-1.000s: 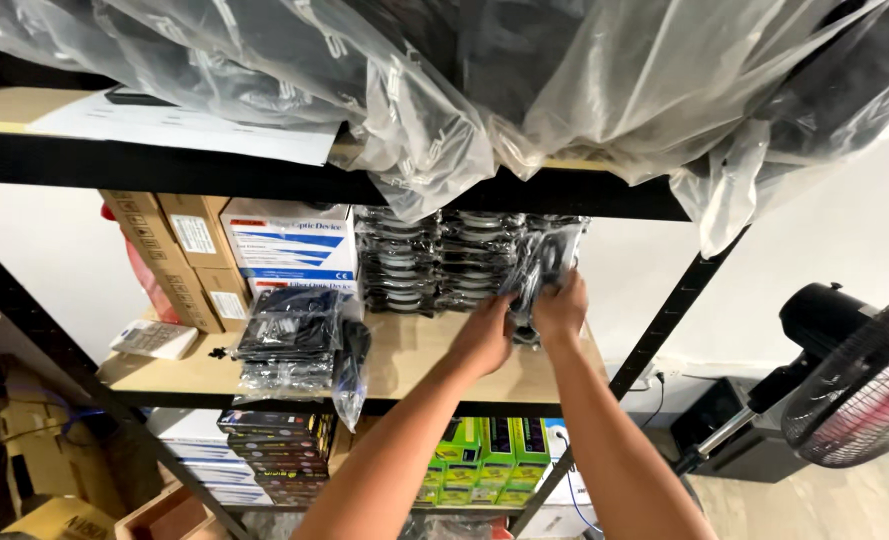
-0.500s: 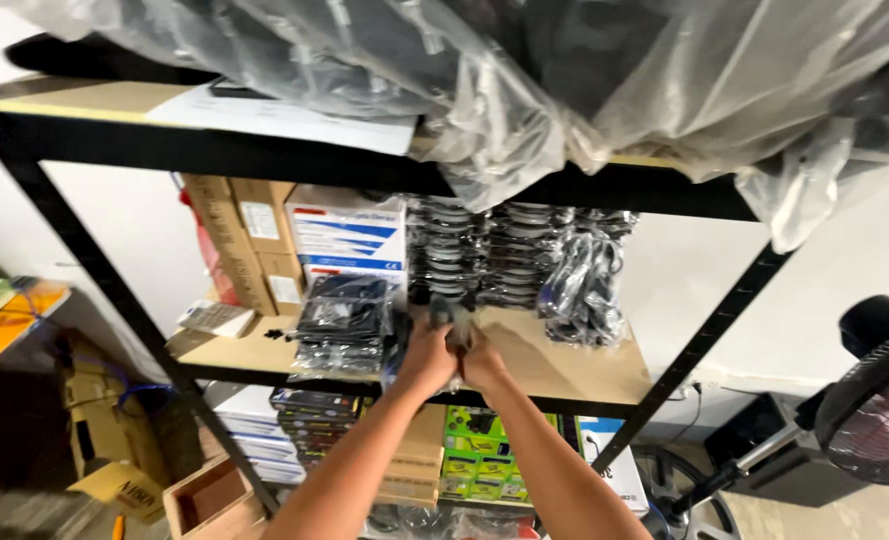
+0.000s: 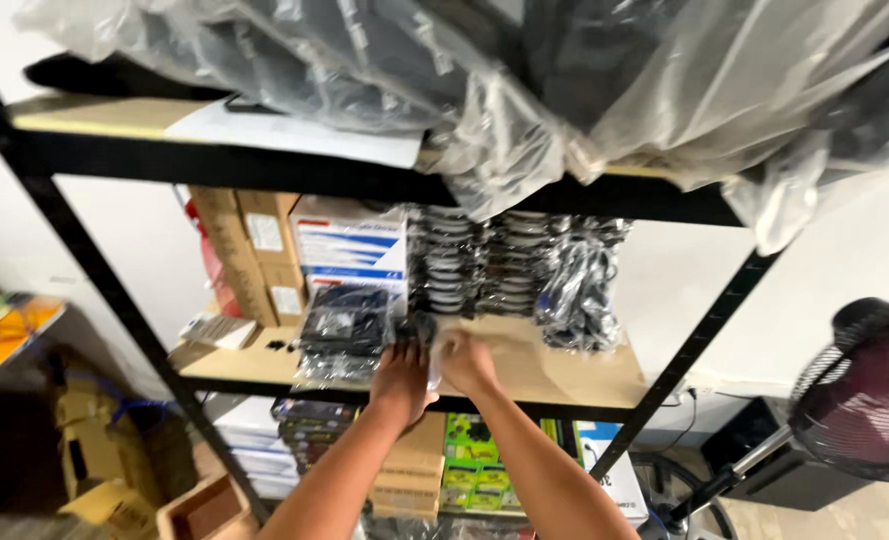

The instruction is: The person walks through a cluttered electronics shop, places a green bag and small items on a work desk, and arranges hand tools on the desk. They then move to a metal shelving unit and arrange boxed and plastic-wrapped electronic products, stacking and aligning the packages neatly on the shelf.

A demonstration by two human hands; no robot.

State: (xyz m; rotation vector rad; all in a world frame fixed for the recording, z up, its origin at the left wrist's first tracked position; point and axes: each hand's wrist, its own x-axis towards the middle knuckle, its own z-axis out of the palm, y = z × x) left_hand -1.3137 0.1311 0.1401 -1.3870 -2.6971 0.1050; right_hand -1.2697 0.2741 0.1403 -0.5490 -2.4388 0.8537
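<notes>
My left hand (image 3: pixel 400 380) and my right hand (image 3: pixel 466 362) meet at the front of the middle shelf (image 3: pixel 554 372). Both grip the edge of a clear plastic bag of black items (image 3: pixel 349 330) lying on the shelf. The bag sits left of my hands, next to a white and blue box (image 3: pixel 352 245). Behind my hands stand stacks of bagged black cables (image 3: pixel 509 265), reaching up to the shelf above.
Brown cardboard boxes (image 3: pixel 254 255) stand at the shelf's left end. Large clear plastic bags (image 3: pixel 484 70) hang over the top shelf. A fan (image 3: pixel 864 400) stands at the right. Boxes (image 3: pixel 464 470) fill the lower shelf, and cartons (image 3: pixel 94 450) sit on the floor at left.
My hands have moved left from the cable stack at the right, leaving a bundle there, and now hold the plastic bag near the shelf's middle. The camera has shifted left.
</notes>
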